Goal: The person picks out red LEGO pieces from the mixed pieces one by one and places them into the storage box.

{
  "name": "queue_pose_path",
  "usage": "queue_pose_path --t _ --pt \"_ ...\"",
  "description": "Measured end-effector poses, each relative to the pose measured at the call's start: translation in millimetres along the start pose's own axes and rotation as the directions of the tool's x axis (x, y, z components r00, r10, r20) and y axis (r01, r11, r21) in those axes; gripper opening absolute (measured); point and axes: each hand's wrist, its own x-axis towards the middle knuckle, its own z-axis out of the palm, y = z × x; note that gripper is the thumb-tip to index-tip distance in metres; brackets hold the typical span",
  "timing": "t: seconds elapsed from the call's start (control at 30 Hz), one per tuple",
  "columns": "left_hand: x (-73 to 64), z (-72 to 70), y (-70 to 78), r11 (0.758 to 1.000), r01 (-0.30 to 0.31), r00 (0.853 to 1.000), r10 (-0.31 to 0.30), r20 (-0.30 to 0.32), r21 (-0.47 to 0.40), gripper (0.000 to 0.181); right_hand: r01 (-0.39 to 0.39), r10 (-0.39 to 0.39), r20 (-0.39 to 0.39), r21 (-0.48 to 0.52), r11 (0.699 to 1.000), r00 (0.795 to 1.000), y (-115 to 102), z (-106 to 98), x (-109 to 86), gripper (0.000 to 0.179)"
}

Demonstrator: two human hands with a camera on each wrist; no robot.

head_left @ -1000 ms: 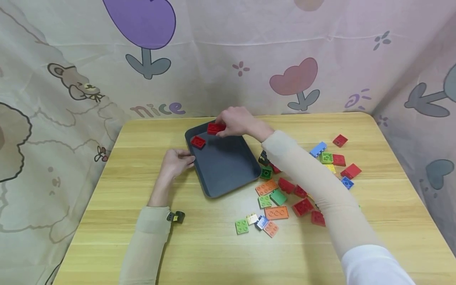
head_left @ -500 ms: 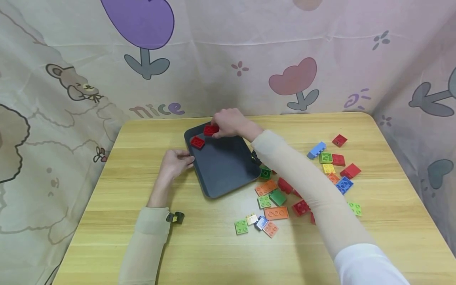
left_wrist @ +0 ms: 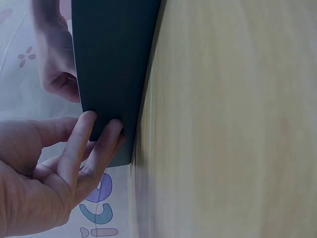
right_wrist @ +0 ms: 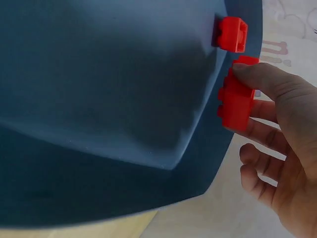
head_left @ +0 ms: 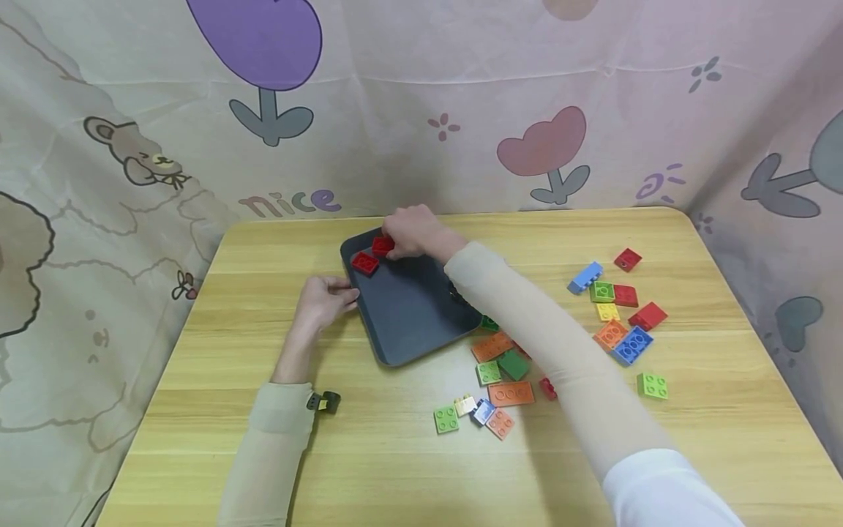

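A dark grey rectangular tray lies on the table, slanted, with its far left corner near the wall. My left hand holds its left rim; in the left wrist view the fingers lie against the outer wall and the thumb is at the edge. My right hand pinches a red toy brick between thumb and fingers over the tray's far left part. Beside it, a smaller red brick sits in the tray. In the right wrist view that smaller brick is just apart from the held one.
Loose bricks lie to the tray's right: orange bricks, a dark green brick, a light green brick. Farther right are a blue brick and several others. My right sleeve covers part of them. A printed cloth hangs behind.
My right hand has moved left and slightly nearer with the red brick, closing on the smaller red brick. The left hand and the tray have stayed nearly still.
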Motion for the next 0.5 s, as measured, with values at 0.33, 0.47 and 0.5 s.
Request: queue_pose_path --t 0.33,0.47,0.5 --pt "0.3 0.3 -0.1 1.000 0.002 1.000 -0.002 0.001 -0.009 0.044 -0.024 0.025 0.037 -0.023 0.999 0.999 -2.0 4.8 4.5 0.031" --pt "0.3 0.6 -0.1 1.000 0.001 1.000 -0.001 0.000 -0.012 0.043 -0.027 0.028 0.038 -0.022 0.999 0.999 -3.0 7.0 5.1 0.031" --pt "0.4 0.5 -0.1 1.000 0.000 1.000 0.000 -0.001 -0.010 0.043 -0.028 0.029 0.036 -0.024 0.999 0.999 -3.1 7.4 5.5 0.031"
